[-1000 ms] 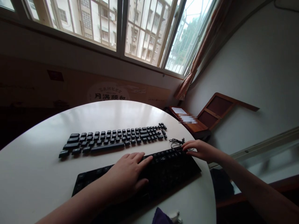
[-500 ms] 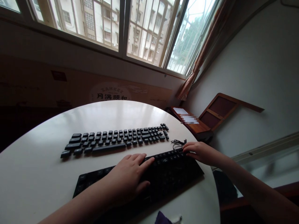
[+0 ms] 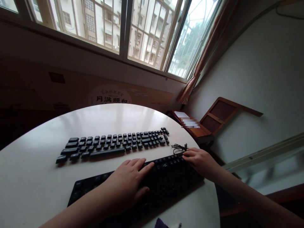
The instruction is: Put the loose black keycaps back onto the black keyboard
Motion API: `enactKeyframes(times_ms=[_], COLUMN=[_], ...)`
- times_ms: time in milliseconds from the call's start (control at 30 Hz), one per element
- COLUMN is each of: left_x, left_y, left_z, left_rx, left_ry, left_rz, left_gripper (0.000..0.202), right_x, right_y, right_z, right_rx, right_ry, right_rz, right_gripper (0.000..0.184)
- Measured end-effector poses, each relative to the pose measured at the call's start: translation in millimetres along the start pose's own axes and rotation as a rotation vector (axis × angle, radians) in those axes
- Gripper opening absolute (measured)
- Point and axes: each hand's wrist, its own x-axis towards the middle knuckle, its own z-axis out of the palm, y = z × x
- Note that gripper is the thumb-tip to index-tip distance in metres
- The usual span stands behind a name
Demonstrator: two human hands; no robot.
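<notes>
A black keyboard (image 3: 171, 185) lies slanted across the round white table (image 3: 45, 177). Much of its middle looks bare of keycaps, though that part is dark; keys still sit along its far edge. My left hand (image 3: 130, 182) rests on it, fingers spread toward the far edge. At the far right corner my right hand (image 3: 200, 161) has its fingers pinched together on the keys; anything between them is hidden. Loose black keycaps (image 3: 73, 144) stand in rows beyond the keyboard, including a long space bar (image 3: 108, 152). Just behind my right fingertips is a bundled black cable (image 3: 179, 147).
A purple item (image 3: 161, 223) and a small metallic bit show at the near edge of the table. Past the table's right side stands a wooden chair (image 3: 201, 131) with papers (image 3: 190, 123) on it. A barred window (image 3: 147, 38) and curtain are behind.
My right fingers have drawn closer together at the keyboard's corner. My left hand keeps its place on the keyboard. The whole view has shifted slightly.
</notes>
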Motion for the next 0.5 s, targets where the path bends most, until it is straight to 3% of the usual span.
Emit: enactKeyframes(times_ms=[100,267,500], left_x=[-0.8,-4.4,-4.6], left_y=[2.6,6.9,8.9], left_z=[-1.8,-7.7,-11.9], left_rx=[0.002,0.016,-0.002], left_ry=[0.009,-0.009,-0.021], left_rz=[-0.009,-0.009,-0.01], left_gripper=[0.067,0.067,0.068], right_x=[-9.4,-31.4,-29.4], right_y=[-7.4,-16.7,-21.0], right_z=[6.2,18.5,20.2], right_rx=[-0.041,-0.029,0.089], right_ry=[0.037,0.118,0.182], right_rz=[0.018,0.054,0.018], right_gripper=[0.027,0.05,0.032])
